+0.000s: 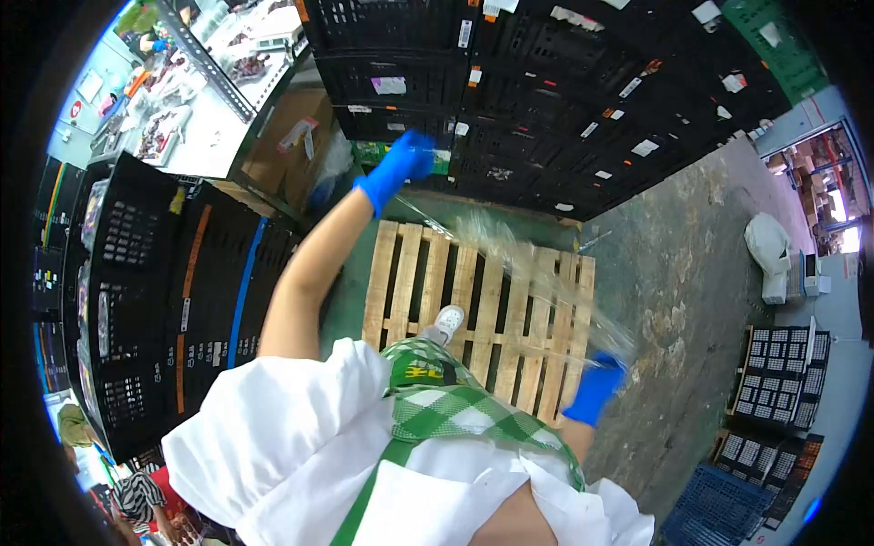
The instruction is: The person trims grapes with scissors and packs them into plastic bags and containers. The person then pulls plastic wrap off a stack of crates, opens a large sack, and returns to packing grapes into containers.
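Note:
A sheet of clear plastic film [519,264] stretches diagonally between my two blue-gloved hands, above a wooden pallet [485,300]. Raised at the upper centre, my left hand [401,168] is closed at the film's upper end, in front of the stacked black crates [537,100]. Lower and to the right, my right hand [596,387] is closed at the other end, beside the pallet's right edge. Both hands are somewhat blurred, so single fingers are hard to make out. One white shoe [449,320] shows on the pallet slats.
Tall black crates [196,300] stand at left, beside a cardboard box [287,146] and a steel table [209,136]. Green crates [774,45] are at the upper right. A blue plastic pallet [719,510] and more crates [778,378] line the right wall. People [137,496] are at the lower left.

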Demonstrator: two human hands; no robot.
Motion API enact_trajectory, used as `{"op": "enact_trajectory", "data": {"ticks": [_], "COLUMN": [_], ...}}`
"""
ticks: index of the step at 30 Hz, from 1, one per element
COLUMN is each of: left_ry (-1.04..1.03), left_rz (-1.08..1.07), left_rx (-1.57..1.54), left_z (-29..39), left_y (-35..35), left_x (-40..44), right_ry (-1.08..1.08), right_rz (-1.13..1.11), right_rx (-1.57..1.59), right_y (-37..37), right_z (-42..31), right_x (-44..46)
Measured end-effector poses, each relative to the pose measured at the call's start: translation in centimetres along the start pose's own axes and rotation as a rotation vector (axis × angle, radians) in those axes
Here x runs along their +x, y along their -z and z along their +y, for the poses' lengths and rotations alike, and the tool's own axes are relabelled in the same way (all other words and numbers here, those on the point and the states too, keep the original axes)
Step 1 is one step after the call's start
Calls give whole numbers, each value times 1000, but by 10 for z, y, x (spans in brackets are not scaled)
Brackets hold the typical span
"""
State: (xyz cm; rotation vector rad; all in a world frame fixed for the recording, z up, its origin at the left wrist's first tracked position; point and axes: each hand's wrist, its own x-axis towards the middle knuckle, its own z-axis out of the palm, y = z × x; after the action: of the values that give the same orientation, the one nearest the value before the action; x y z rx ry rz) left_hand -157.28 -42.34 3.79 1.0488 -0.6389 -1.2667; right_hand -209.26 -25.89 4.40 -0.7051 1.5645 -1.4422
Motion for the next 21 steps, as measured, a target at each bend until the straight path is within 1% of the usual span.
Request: {"op": "enact_trajectory", "data": {"ticks": [1, 2, 3, 4, 5, 6, 7, 8, 10, 11, 13, 14, 16, 17, 18, 19, 21], "left_ry": [125, 298, 550, 591, 654, 693, 812, 910, 1013, 1045, 1076, 1103, 1093, 1151, 1146, 1128, 1125], "left_rz": [91, 43, 299, 371, 303, 339, 359, 262, 69, 91, -56, -148, -284, -347, -483, -533, -581], "left_rx": [174, 116, 185, 211, 369, 424, 303, 177, 193, 59, 103, 99, 210, 161, 227, 232, 225], "left_z": [-59, -115, -108, -165, -208, -199, -215, -239, -263, -261, -288, -297, -283, -274, -282, -293, -300], "left_y": [43, 87, 56, 77, 88, 54, 41, 33, -8, -34, -72, -89, -136, -160, -178, -195, -232], "left_x": [2, 1, -33, -32, -39, -59, -70, -78, -88, -97, -106, -108, -121, -126, -129, -135, -144], "right_ry": [159, 130, 237, 168, 98, 26, 116, 251, 261, 256, 322, 350, 347, 429, 511, 590, 650], "right_rz": [124, 86, 132, 108, 90, 79, 582, 397, 570, 654, 592, 795, 502, 526, 561, 607, 676], "right_rx": [-16, -13, 20, 113, 207, 300, 80, -187, -331, -394, -469, -253, -491, -609, -732, -852, -859], "right_y": [-3, 84, 78, 116, 152, 189, 123, 240, 225, 218, 290, 194, 371, 336, 291, 246, 248], "right_z": [-61, -54, -127, -162, -198, -234, -277, -301, -351, -375, -420, -430, -492, -488, -483, -478, -480], "right_x": [-16, 23, 2, 9, 15, 22, -15, 2, -25, -37, -49, -63, -72, -76, -79, -84, -71]}}
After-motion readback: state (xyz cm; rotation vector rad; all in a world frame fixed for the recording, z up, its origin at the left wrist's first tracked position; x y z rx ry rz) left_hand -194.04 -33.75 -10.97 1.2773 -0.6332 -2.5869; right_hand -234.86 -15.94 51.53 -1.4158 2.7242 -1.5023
